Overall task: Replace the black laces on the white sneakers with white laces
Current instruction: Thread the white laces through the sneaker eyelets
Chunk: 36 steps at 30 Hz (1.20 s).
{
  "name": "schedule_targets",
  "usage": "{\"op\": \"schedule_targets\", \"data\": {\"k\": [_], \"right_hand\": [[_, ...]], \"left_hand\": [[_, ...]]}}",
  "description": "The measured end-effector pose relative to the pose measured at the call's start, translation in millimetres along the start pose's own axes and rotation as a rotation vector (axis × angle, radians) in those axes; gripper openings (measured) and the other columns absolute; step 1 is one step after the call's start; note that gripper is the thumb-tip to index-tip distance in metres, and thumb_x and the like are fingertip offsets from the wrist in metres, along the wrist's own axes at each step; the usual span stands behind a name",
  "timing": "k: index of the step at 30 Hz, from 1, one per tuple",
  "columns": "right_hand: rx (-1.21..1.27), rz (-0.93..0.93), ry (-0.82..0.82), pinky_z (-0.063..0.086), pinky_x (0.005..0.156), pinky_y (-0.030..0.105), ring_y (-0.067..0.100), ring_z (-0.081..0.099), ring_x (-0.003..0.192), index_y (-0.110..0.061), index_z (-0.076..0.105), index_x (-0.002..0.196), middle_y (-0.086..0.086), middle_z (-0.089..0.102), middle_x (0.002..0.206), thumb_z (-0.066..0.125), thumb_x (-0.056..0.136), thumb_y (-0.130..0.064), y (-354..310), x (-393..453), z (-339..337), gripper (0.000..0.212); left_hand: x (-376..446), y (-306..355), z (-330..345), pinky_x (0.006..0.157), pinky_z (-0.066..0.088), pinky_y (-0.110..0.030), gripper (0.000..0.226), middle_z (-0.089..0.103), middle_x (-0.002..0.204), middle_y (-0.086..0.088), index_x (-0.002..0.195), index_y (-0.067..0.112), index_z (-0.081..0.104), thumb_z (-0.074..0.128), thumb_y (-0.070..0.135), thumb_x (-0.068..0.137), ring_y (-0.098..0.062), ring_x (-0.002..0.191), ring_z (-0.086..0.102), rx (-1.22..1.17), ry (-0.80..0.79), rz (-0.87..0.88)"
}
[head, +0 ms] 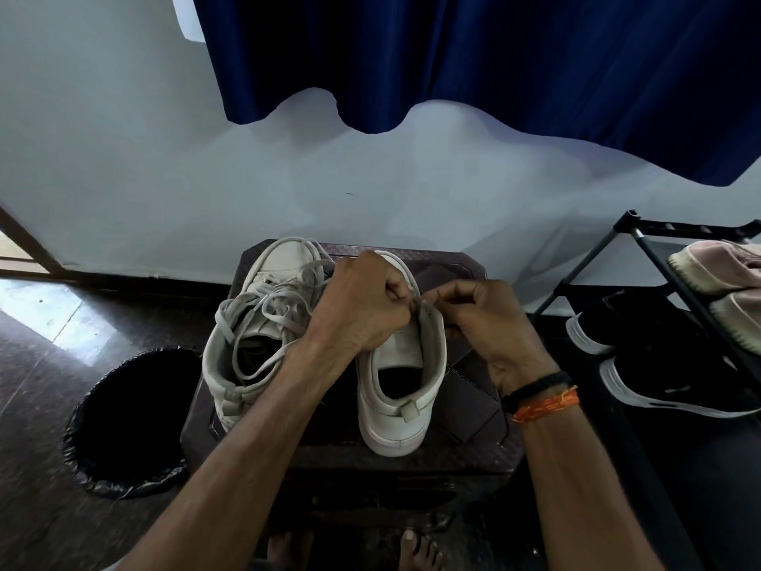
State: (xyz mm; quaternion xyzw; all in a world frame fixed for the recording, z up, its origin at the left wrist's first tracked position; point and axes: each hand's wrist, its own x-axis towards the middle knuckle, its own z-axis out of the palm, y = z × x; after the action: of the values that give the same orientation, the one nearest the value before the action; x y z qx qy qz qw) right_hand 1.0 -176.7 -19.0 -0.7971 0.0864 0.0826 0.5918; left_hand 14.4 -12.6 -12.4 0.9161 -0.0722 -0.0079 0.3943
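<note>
Two white sneakers stand side by side on a dark brown stool (pixel 469 410). The left sneaker (pixel 251 323) carries white laces (pixel 280 298) lying loosely over its tongue and opening. The right sneaker (pixel 401 389) shows no lace over its visible rear half. My left hand (pixel 362 307) is curled over its eyelet area and hides the front of the shoe. My right hand (pixel 482 319) pinches something thin at the shoe's right eyelet edge, fingertip to fingertip with the left; the pinched piece is too small to identify. No black lace shows.
A bin lined with a black bag (pixel 131 422) stands on the floor at the left. A black shoe rack (pixel 659 282) at the right holds black sneakers (pixel 667 377) and pinkish shoes (pixel 724 265). A blue curtain (pixel 494 55) hangs over the white wall behind.
</note>
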Motion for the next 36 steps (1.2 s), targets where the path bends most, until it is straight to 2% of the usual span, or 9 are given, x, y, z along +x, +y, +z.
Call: {"op": "schedule_targets", "data": {"k": [4,7,10,13,18,23,27,30,36], "right_hand": [[-0.187,-0.028,0.116,0.055,0.067,0.031,0.010,0.069,0.074,-0.018,0.074,0.078,-0.004,0.076,0.078,0.056,0.086,0.002,7,7,8,0.028],[0.061,0.038,0.186,0.053,0.056,0.019,0.009,0.070,0.064,0.002,0.070,0.092,0.013,0.076,0.085,0.049,0.098,0.003,6,6,6,0.022],[0.377,0.035,0.232,0.061,0.067,0.030,0.022,0.073,0.079,0.003,0.062,0.094,0.020,0.076,0.094,0.041,0.103,0.001,2,4,2,0.023],[0.695,0.028,0.189,0.062,0.080,0.038,0.025,0.076,0.085,-0.007,0.057,0.095,0.012,0.078,0.091,0.038,0.109,-0.008,-3,3,3,0.024],[0.861,-0.064,0.233,0.052,0.061,0.030,0.013,0.050,0.055,-0.013,0.048,0.085,-0.001,0.050,0.063,0.028,0.104,0.006,-3,7,5,0.033],[0.307,-0.326,0.479,0.037,0.055,0.022,0.005,0.047,0.060,-0.022,0.052,0.086,-0.010,0.053,0.066,0.046,0.103,-0.005,12,17,-41,0.024],[-0.203,-0.280,0.095,0.047,0.067,0.024,0.002,0.062,0.071,-0.026,0.072,0.087,-0.015,0.070,0.073,0.072,0.094,-0.029,15,11,-40,0.008],[-0.365,-0.257,-0.123,0.053,0.083,0.026,0.002,0.069,0.086,-0.027,0.079,0.091,-0.015,0.076,0.086,0.069,0.082,-0.056,11,7,-30,0.032],[-0.297,-0.152,-0.179,0.038,0.058,0.018,0.002,0.050,0.053,-0.012,0.077,0.079,-0.006,0.061,0.058,0.075,0.090,-0.029,11,9,-32,0.021]], "left_hand": [[0,0,-2,0.053,0.042,-0.005,0.011,0.070,0.065,0.008,0.073,0.021,0.077,0.077,0.010,0.077,0.002,0.063,0.064,-0.048,-0.038,-0.029],[-1,-1,-5,0.050,0.040,-0.004,0.019,0.068,0.071,0.009,0.080,0.021,0.072,0.077,0.003,0.073,0.005,0.060,0.059,-0.091,-0.042,-0.072],[-3,-2,-7,0.054,0.038,-0.008,0.032,0.065,0.091,0.005,0.095,0.018,0.070,0.071,-0.001,0.069,-0.002,0.068,0.054,-0.056,-0.005,-0.060],[-4,0,-6,0.079,0.038,-0.020,0.051,0.056,0.119,0.002,0.116,0.021,0.065,0.068,0.002,0.069,-0.015,0.105,0.050,0.019,-0.022,-0.032],[-6,5,-9,0.116,0.032,-0.048,0.075,0.065,0.127,0.011,0.129,0.027,0.061,0.049,0.017,0.056,-0.013,0.127,0.054,-0.008,-0.086,-0.019],[-5,4,-6,0.122,0.018,-0.044,0.071,0.071,0.112,0.012,0.122,0.023,0.064,0.047,0.019,0.053,-0.007,0.115,0.059,-0.005,-0.064,-0.036],[-6,2,-5,0.115,0.036,-0.045,0.069,0.070,0.112,0.011,0.117,0.028,0.065,0.047,0.021,0.051,-0.010,0.114,0.061,-0.072,-0.062,-0.081],[-6,3,-5,0.111,0.041,-0.041,0.069,0.068,0.117,0.013,0.120,0.028,0.065,0.049,0.024,0.053,-0.011,0.118,0.059,-0.090,-0.059,-0.106],[-1,-8,-6,0.081,0.038,-0.005,0.046,0.064,0.114,0.014,0.117,0.022,0.066,0.066,0.008,0.074,-0.006,0.114,0.057,-0.124,-0.069,-0.125]]}}
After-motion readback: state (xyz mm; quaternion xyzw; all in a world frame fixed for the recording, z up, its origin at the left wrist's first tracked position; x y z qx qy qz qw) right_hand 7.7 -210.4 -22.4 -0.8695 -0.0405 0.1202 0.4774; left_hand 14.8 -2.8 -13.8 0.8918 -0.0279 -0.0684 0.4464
